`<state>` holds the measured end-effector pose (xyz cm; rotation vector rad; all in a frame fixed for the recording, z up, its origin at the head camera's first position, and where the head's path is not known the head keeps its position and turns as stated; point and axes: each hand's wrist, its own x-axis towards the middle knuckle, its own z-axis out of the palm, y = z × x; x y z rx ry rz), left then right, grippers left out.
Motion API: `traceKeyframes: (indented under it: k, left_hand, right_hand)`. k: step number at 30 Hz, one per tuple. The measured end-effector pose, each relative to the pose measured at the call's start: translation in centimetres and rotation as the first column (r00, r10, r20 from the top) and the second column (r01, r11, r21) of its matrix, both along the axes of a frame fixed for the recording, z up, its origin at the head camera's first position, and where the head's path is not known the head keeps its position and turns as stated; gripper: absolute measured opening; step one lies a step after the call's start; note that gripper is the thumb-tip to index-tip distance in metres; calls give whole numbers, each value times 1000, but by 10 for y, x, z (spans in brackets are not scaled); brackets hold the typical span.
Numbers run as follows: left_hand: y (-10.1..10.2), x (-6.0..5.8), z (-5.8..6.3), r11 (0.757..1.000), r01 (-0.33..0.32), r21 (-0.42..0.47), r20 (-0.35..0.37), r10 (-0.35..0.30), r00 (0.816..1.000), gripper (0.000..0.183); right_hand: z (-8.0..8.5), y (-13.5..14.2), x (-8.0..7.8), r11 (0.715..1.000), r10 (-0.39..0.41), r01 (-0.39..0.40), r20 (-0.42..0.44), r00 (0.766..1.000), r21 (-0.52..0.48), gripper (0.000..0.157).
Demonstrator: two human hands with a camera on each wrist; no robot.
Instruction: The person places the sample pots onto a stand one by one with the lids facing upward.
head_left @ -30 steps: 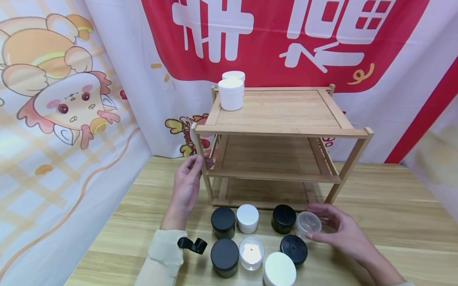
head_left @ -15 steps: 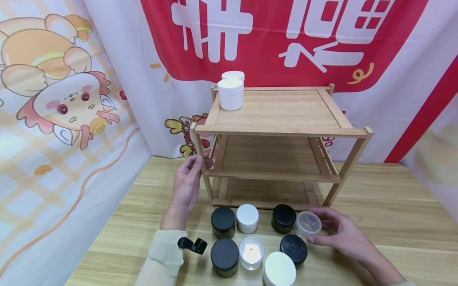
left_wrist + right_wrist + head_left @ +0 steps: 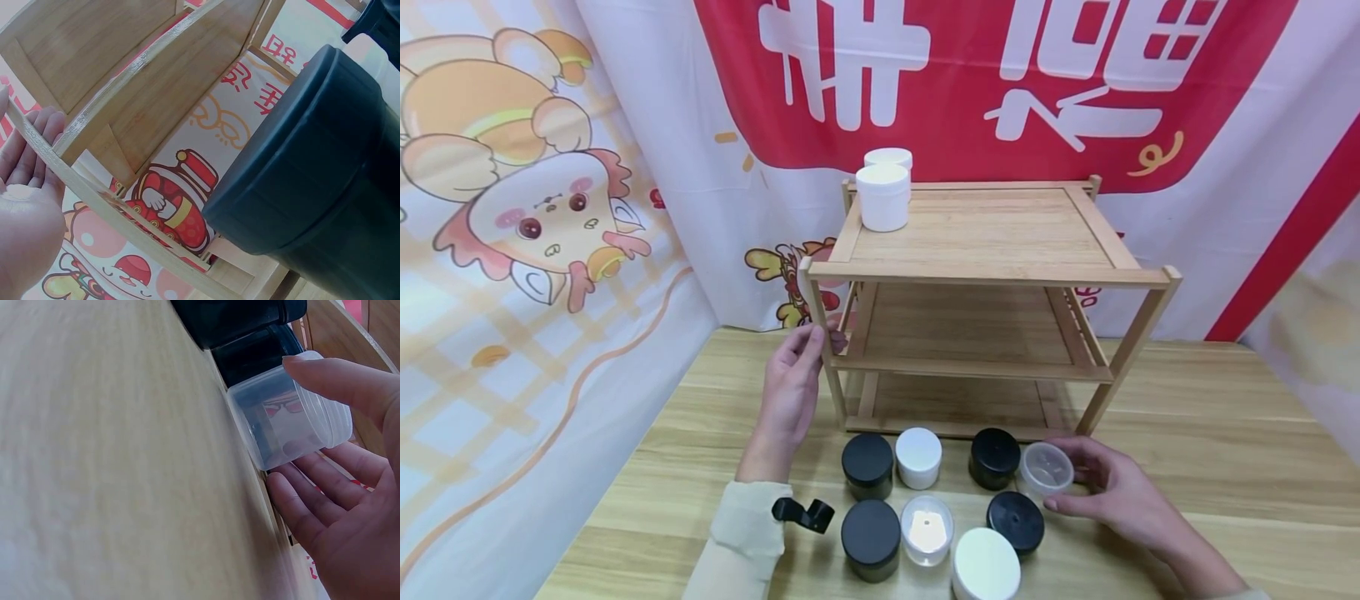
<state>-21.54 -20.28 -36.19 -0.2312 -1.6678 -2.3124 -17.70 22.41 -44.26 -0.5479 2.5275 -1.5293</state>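
Note:
My left hand [image 3: 792,379] grips the front left post of a wooden three-tier rack [image 3: 992,275]; the left wrist view shows its fingers [image 3: 39,147] behind the post. A clear plastic jar [image 3: 1047,469], with no lid visible, stands on the table by the rack's front right corner. My right hand [image 3: 1112,487] holds it from the right, thumb near its rim and fingers along the far side. In the right wrist view the jar [image 3: 281,422] shows a threaded neck. A black jar [image 3: 995,458] stands right beside it.
Two white jars [image 3: 883,198] stand on the rack's top left. Before the rack are black jars [image 3: 868,462], a white jar [image 3: 919,457], a clear jar [image 3: 927,531], a black-lidded jar [image 3: 1017,522] and a larger white jar [image 3: 987,565]. Printed cloth hangs behind.
My right hand has shifted slightly down and right beside the clear jar, its thumb a little lower. The left hand and the rack have stayed put.

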Motion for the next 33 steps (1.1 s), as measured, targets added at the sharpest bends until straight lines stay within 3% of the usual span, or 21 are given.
traceKeyframes:
  k: [8, 14, 21, 27, 33]
  left_hand:
    - [1, 1, 1, 1000, 3, 6, 4, -3, 1000, 49]
    - [1, 1, 1, 1000, 5, 5, -2, -5, 1000, 45]
    - [1, 1, 0, 1000, 0, 17, -3, 0, 1000, 22]
    - [1, 1, 0, 1000, -4, 19, -5, 4, 1000, 43]
    - [1, 0, 0, 1000, -6, 14, -3, 6, 1000, 40]
  right_hand:
    - [-2, 1, 0, 1000, 16, -16, -17, 1000, -24, 66]
    - [-4, 1, -1, 1000, 11, -12, -19, 1000, -21, 67]
    - [-5, 1, -1, 1000, 3, -3, -29, 1000, -19, 65]
    - [-4, 0, -2, 1000, -23, 22, 6, 1000, 14, 67]
    - [-4, 1, -2, 1000, -29, 29, 19, 999, 9, 67]
